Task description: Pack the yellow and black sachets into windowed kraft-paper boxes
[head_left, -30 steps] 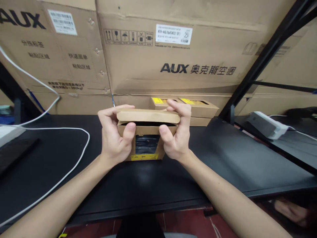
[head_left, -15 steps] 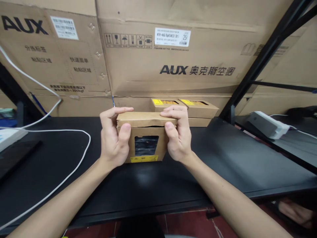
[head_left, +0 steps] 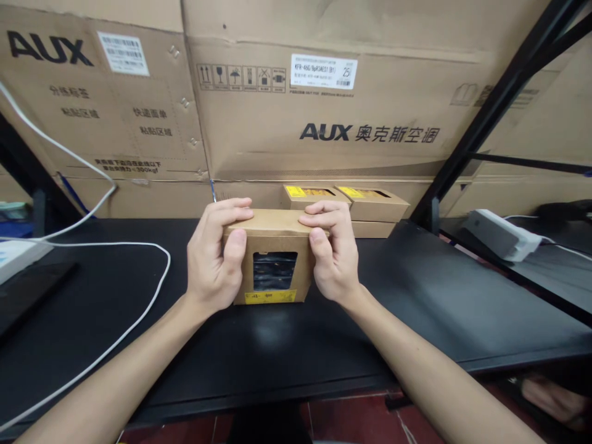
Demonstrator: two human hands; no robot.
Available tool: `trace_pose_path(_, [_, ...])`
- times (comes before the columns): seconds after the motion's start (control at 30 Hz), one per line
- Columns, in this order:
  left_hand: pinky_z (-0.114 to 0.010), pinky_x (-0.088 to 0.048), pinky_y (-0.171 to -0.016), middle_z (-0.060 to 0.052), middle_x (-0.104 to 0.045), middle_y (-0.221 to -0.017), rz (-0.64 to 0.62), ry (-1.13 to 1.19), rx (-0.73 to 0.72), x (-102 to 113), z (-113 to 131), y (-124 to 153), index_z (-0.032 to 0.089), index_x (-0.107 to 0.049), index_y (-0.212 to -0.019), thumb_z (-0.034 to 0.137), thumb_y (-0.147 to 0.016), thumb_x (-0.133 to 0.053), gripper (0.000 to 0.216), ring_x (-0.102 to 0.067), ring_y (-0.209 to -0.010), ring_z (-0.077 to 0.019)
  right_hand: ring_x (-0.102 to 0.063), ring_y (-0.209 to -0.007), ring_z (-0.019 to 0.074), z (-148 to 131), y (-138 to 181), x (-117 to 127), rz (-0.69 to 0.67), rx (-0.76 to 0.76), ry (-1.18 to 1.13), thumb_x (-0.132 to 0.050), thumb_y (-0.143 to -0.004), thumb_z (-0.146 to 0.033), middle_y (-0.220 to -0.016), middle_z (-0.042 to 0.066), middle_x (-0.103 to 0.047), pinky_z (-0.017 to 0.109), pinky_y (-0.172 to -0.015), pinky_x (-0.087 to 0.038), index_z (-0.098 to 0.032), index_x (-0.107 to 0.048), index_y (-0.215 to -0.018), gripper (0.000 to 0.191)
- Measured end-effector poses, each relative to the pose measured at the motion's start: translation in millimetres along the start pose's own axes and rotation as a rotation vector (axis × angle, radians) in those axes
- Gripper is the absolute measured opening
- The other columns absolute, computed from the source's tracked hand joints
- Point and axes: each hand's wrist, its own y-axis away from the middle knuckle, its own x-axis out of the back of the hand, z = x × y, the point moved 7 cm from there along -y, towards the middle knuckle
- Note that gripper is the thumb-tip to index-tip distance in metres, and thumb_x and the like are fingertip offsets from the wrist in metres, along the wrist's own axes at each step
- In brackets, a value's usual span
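A brown cardboard box [head_left: 303, 271] stands upright on the black table [head_left: 272, 351], its top flap lying flat. Through the window in its front I see dark, shiny contents, which I cannot make out. A yellow label [head_left: 271, 297] runs along the bottom of that face. On the left side, my left hand [head_left: 216, 256] grips the upper corner, fingers over the top and thumb at the front edge. My right hand [head_left: 337, 253] holds the opposite upper corner in the same way.
Behind the box sit similar windowed boxes [head_left: 377, 213] with yellow labels, against large cardboard panels [head_left: 361, 160]. A white cable [head_left: 167, 259] loops across the table's left side. A black metal frame [head_left: 481, 117] rises at the right, beside a white power adapter [head_left: 502, 234].
The top flap's front edge has gone down, and the dark gap under it has closed. The fingers of my left hand have moved further onto the top.
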Motion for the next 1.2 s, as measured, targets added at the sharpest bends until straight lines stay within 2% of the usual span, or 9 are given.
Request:
trace_pose_path(0.23, [-0.042, -0.058, -0.104, -0.005, -0.078, -0.124, -0.020, -0.076, -0.032, 3, -3, -3, 0.026, -0.071, -0.113, 0.030, -0.106, -0.056, 0.017, -0.074, -0.118, -0.0208, -0.061, -0.122, 0.0261, 4, -1, -5, -0.073, -0.021, 0.008, -0.058, -0.103, -0.042, -0.120, 0.009, -0.063, 0.054, -0.106, -0.052, -0.027, -0.061, -0.114, 0.019])
trace_pose_path(0.5, [-0.039, -0.059, -0.099, -0.004, -0.080, -0.115, 0.008, -0.139, -0.064, 4, 0, -5, 0.025, -0.073, -0.107, 0.028, -0.105, -0.058, 0.015, -0.075, -0.109, -0.0188, -0.059, -0.129, 0.0272, 2, 0, -8, -0.120, -0.013, 0.020, -0.064, -0.100, -0.039, -0.128, 0.011, -0.062, 0.056, -0.111, -0.049, -0.026, -0.057, -0.121, 0.026])
trace_pose_path(0.87, [-0.038, -0.060, -0.093, -0.004, -0.079, -0.112, 0.009, -0.177, -0.098, 6, 2, -5, 0.027, -0.075, -0.104, 0.037, -0.105, -0.058, 0.020, -0.075, -0.102, -0.0198, -0.058, -0.131, 0.0257, 3, 2, -9, -0.122, -0.010, 0.016, -0.065, -0.100, -0.038, -0.130, 0.012, -0.060, 0.056, -0.113, -0.049, -0.026, -0.056, -0.123, 0.027])
trace_pose_path(1.03, [-0.039, -0.061, -0.095, -0.006, -0.077, -0.124, -0.085, -0.234, -0.205, 5, 3, -2, 0.029, -0.072, -0.118, 0.034, -0.102, -0.062, 0.019, -0.075, -0.110, -0.0220, -0.056, -0.135, 0.0263, 8, 5, -10, -0.118, -0.025, 0.008, -0.065, -0.100, -0.039, -0.134, 0.013, -0.059, 0.057, -0.117, -0.046, -0.025, -0.056, -0.125, 0.029])
trace_pose_path(1.2, [-0.045, -0.060, -0.101, -0.009, -0.073, -0.134, -0.154, -0.257, -0.283, 2, 0, 3, 0.030, -0.060, -0.135, 0.030, -0.097, -0.070, 0.039, -0.072, -0.121, -0.0267, -0.053, -0.143, 0.0288, 14, 7, -13, -0.171, -0.057, 0.040, -0.064, -0.099, -0.046, -0.145, 0.014, -0.057, 0.062, -0.122, -0.042, -0.027, -0.053, -0.131, 0.039])
